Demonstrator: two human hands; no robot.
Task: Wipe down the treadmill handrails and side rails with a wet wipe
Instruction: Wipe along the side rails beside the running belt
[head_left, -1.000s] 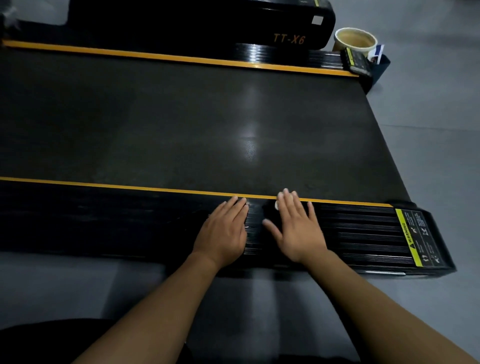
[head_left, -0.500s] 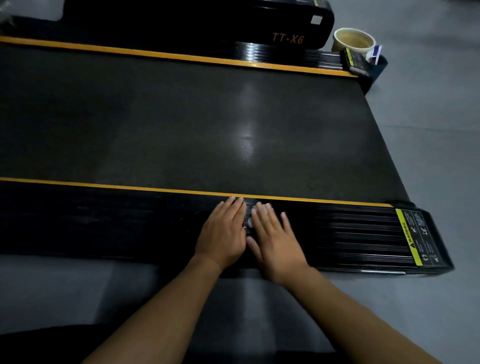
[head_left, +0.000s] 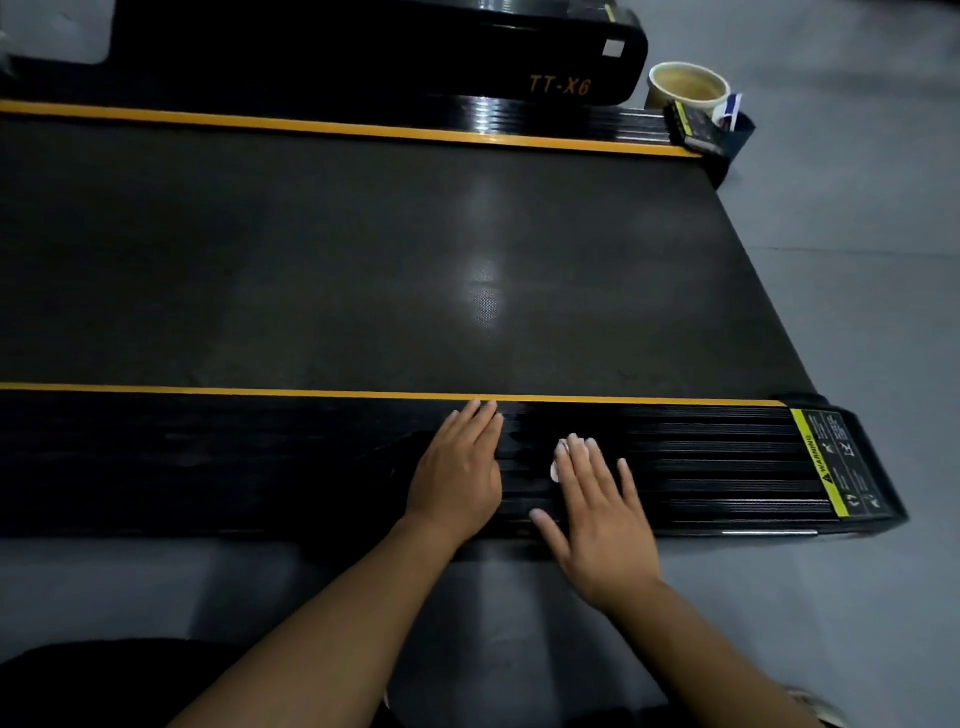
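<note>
Wet wipe (head_left: 556, 468) under right hand (head_left: 597, 519), slid right

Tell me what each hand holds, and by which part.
Nothing is gripped. The right hand presses the wet wipe flat on the side rail under its fingers; the left hand rests bare on the rail.

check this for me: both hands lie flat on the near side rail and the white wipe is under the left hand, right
Not quite. The head view shows the white wipe under the fingers of the right hand, not the left hand. Both hands do lie flat on the near side rail.
</note>
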